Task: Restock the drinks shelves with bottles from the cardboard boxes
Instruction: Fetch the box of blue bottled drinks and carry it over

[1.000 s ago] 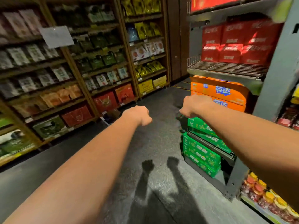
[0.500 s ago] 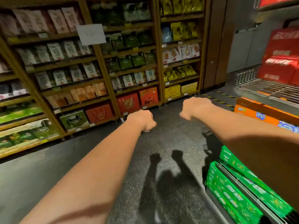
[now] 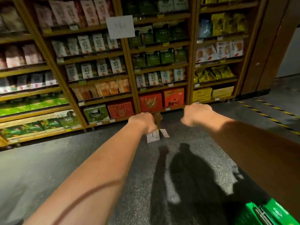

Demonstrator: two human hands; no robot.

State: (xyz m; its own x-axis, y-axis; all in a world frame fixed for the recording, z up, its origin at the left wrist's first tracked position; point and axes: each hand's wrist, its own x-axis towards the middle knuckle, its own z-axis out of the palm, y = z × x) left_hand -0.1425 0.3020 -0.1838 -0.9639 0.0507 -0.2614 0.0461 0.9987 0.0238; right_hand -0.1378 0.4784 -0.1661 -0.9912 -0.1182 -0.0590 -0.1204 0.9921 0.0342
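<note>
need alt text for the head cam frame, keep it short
Two bare arms reach forward over a dark floor, left hand and right hand curled into empty fists. Ahead stand wooden shelves of snack packets and gift boxes; a small cardboard box sits on the floor beyond the left hand, green cases at lower right.

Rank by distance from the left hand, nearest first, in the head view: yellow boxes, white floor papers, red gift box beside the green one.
From the left hand:
1. white floor papers, on the floor just below it.
2. red gift box, bottom shelf, ahead and slightly left.
3. yellow boxes, bottom shelf, well off to the right.
</note>
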